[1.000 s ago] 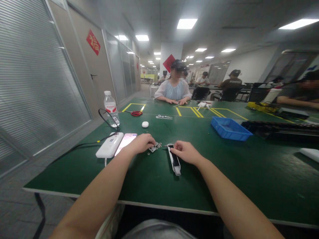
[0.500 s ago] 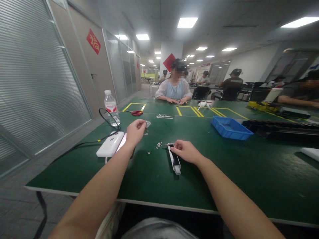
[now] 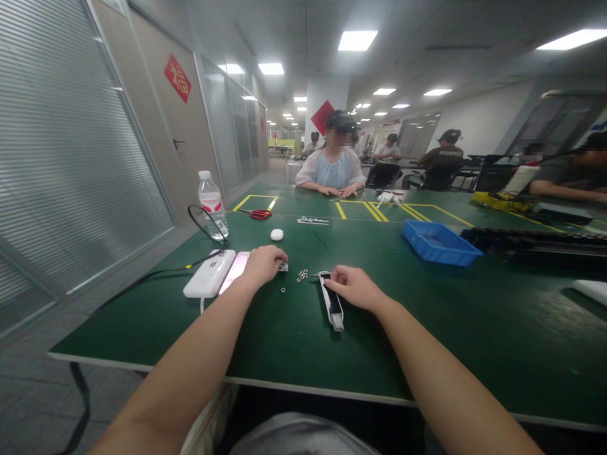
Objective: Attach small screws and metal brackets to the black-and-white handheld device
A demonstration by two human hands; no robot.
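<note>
My left hand [image 3: 266,265] is low over the table, fingers pinched on a small flat silvery piece [image 3: 283,267] that is partly hidden by the fingertips. Just right of it lie several small metal nuts [image 3: 302,274], with a single one nearer me. My right hand [image 3: 355,288] has its fingers closed at the far end of a slim white case with a black inside [image 3: 332,303], which lies on the table. A thin metal tip sticks out leftward near those fingers; what it belongs to is unclear. Beside my left wrist lies a phone with a lit screen [image 3: 234,272].
A white power bank [image 3: 208,275] with a cable stands left, near a water bottle [image 3: 212,207]. Farther off are a small white rounded case [image 3: 277,234], red-handled scissors [image 3: 260,215] and silvery strips [image 3: 313,221]. A blue tray [image 3: 440,243] stands right. A person [image 3: 331,164] sits opposite.
My left hand has come nearer to me with the silvery piece, down beside the nuts. The small white rounded case has come into sight behind it. My right hand has stayed put.
</note>
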